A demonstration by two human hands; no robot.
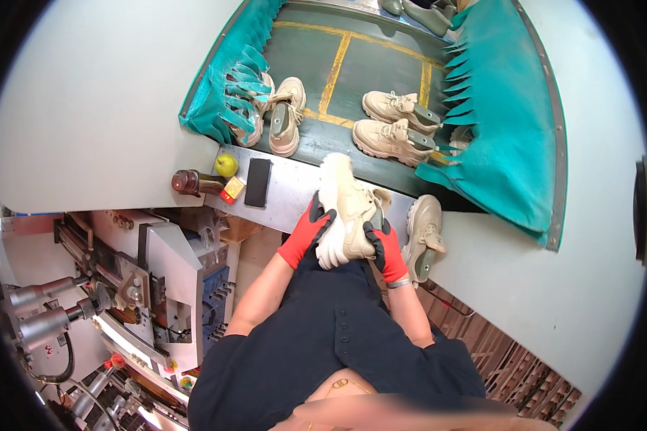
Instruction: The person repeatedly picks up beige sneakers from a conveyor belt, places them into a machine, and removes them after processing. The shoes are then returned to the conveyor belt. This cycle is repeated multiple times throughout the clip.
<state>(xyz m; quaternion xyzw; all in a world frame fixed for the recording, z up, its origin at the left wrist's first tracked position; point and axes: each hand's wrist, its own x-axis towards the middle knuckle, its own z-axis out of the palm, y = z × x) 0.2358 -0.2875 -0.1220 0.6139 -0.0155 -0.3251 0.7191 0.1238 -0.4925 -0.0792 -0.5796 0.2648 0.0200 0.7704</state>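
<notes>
Between my two gloved hands I hold a beige sneaker (350, 212) with a chunky white sole, tilted on its side in front of my body. My left hand (310, 228), in a red and black glove, is closed on the sole side. At the heel end my right hand (384, 248), gloved the same way, grips the upper near the opening. Another beige sneaker (425, 233) stands just right of my right hand, a dark green last inside it. The fingertips under the held shoe are partly hidden.
Several beige sneakers with lasts (392, 140) stand on the dark green conveyor belt (316, 57), between teal fringed curtains (507, 115). A metal ledge (287, 179) bears a phone (258, 182), a green fruit (226, 165), a small box (232, 189) and a dark bottle (194, 182). A machine (172, 280) stands left.
</notes>
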